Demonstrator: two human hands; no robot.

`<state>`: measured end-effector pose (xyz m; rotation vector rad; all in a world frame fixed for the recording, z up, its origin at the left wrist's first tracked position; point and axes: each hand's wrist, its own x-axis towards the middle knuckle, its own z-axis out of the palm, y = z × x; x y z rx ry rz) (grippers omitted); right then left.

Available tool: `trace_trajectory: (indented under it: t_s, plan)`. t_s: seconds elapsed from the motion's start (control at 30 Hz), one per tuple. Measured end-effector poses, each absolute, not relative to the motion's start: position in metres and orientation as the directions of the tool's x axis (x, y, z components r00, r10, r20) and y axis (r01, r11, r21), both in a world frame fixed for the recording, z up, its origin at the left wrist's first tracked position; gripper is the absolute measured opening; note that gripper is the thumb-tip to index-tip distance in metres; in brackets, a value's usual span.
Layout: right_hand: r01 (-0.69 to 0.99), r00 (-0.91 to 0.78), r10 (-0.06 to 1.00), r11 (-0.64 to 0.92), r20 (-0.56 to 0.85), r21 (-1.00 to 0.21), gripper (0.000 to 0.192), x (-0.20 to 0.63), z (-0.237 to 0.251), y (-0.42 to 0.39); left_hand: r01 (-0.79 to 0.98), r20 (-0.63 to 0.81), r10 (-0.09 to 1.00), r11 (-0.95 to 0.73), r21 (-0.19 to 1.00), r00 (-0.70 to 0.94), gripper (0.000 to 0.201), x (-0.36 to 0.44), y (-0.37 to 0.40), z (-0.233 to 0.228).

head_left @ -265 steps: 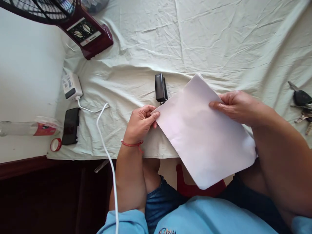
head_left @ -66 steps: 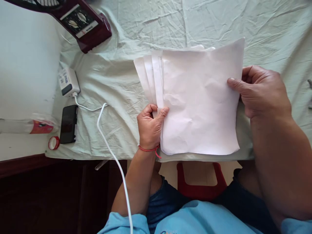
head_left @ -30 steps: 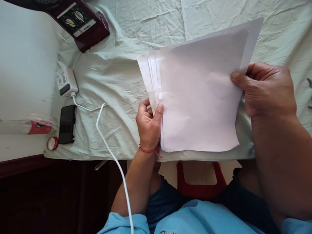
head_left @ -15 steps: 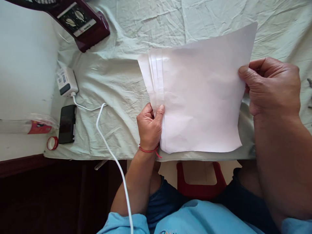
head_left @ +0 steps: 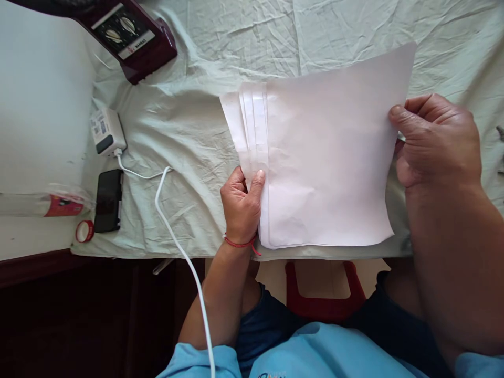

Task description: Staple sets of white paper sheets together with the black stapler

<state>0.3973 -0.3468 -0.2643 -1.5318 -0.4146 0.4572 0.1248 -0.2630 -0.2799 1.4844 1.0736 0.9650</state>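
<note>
Several overlapping sheets of white paper (head_left: 331, 157) are held up over the cloth, their left edges fanned out in narrow strips. My left hand (head_left: 242, 199), a red string round its wrist, pinches the stack at its lower left edge with the thumb on top. At the upper right edge, my right hand (head_left: 439, 139) grips the paper between thumb and fingers, the thumb on the near face. Its fingertips are hidden behind the sheet. The top sheet bends, with its upper right corner raised.
A pale green cloth (head_left: 189, 136) covers the table. At the left lie a white power bank (head_left: 108, 131) with a white cable (head_left: 177, 239), a black phone (head_left: 108, 200), a red tape roll (head_left: 84, 231) and a plastic bottle (head_left: 65, 205). A dark red fan base (head_left: 147, 44) stands behind. Below is a red stool (head_left: 326, 307).
The top sheet has slid slightly right, showing another strip at the left edge of the stack. My right hand has shifted a little with it; my left hand stays nearly in place.
</note>
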Motion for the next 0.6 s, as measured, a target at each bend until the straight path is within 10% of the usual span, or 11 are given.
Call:
trace_trajectory:
  t_s: [0.6]
  plan:
    - [-0.326, 0.813, 0.496, -0.043, -0.304, -0.944, 0.029, 0.374, -0.242, -0.339, 0.175, 0.068, 0.949, -0.126, 0.976, 0.309, 0.029, 0.126, -0.264, -0.281]
